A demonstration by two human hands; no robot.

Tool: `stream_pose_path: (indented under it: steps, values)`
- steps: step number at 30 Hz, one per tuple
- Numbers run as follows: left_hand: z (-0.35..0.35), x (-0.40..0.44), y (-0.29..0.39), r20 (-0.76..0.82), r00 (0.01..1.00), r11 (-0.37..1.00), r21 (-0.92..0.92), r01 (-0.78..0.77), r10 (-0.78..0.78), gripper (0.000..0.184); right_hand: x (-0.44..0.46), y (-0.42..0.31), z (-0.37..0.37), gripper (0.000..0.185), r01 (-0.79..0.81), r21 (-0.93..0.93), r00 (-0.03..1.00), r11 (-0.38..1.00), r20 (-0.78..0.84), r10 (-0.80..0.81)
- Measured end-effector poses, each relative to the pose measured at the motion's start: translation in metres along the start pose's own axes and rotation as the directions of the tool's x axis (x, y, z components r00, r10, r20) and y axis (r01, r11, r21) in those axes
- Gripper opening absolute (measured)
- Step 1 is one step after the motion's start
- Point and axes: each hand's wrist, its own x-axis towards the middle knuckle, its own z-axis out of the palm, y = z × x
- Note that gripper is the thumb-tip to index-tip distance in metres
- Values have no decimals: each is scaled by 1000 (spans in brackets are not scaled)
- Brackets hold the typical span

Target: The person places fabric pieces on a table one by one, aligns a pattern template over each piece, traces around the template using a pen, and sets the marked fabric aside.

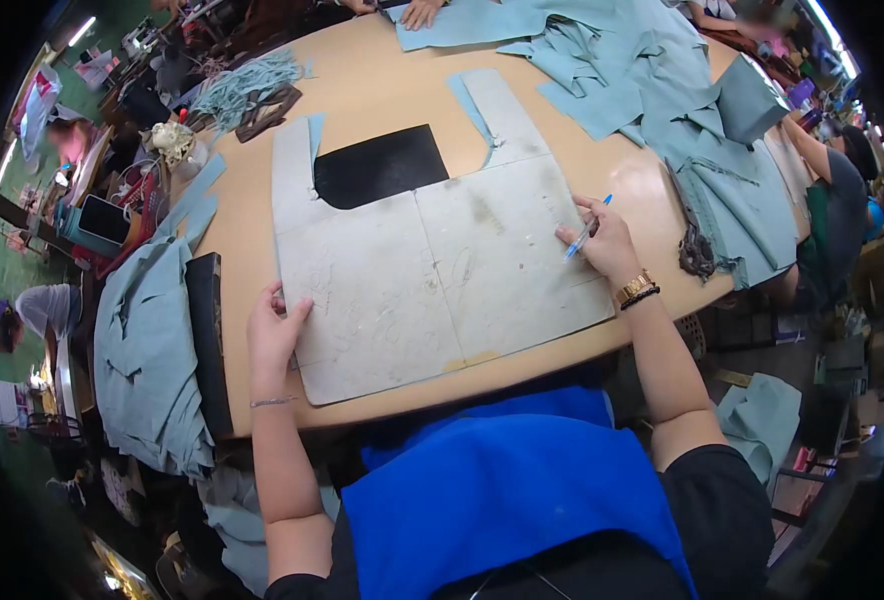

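Note:
A large pale card pattern [432,260] with a U-shaped cutout lies on the wooden table [362,70], with light blue-green fabric showing along its edges. At its left edge, my left hand [278,330] pinches the card between thumb and fingers. On the right edge rests my right hand [602,238], its fingers closed round a blue-tipped clear pen [586,236]. A black sheet [387,165] shows through the cutout.
Blue-green fabric [147,340] hangs over the left edge beside a dark block [205,340]. More fabric [652,80] spreads at the back right. Fabric strips [252,85] lie at the back left. A co-worker's hand [423,13] touches fabric at the far edge.

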Motion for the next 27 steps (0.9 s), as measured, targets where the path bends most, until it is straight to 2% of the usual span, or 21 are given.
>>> stream_pose_path:
  steps: [2,6,11,14,17,20,22,23,25,27]
  values:
    - [-2,1,1,18,1000,1000,12,0,0,65,0,5,2,65,-12,37,1000,999,-5,12]
    - [-3,0,5,21,1000,1000,26,-16,15,64,-1,2,1,64,-26,-25,1000,999,3,26]
    - [-2,3,2,41,999,999,-43,17,-15,62,6,5,2,62,-23,-70,1000,997,16,24]
    - [0,8,-6,42,999,997,-83,-7,10,59,9,-2,0,61,-75,-56,996,996,41,77]
    - [-2,8,-4,58,998,999,-38,-6,8,57,15,5,2,61,-45,-79,998,996,43,48]
    - [-13,15,-4,83,996,994,105,12,-21,57,27,24,6,61,135,-235,991,962,12,-137]
    - [-12,17,4,120,993,965,260,-37,6,59,22,2,-13,59,92,-330,991,940,126,-53]
    - [-13,18,5,127,992,962,271,-35,0,59,24,-8,-18,58,92,-371,981,924,192,-21]
    - [-15,19,8,129,992,955,295,-22,-17,60,26,-5,-20,52,50,-351,985,935,171,12]
    - [-15,19,8,138,990,980,198,15,-43,60,27,2,-20,47,-22,-263,984,965,165,68]
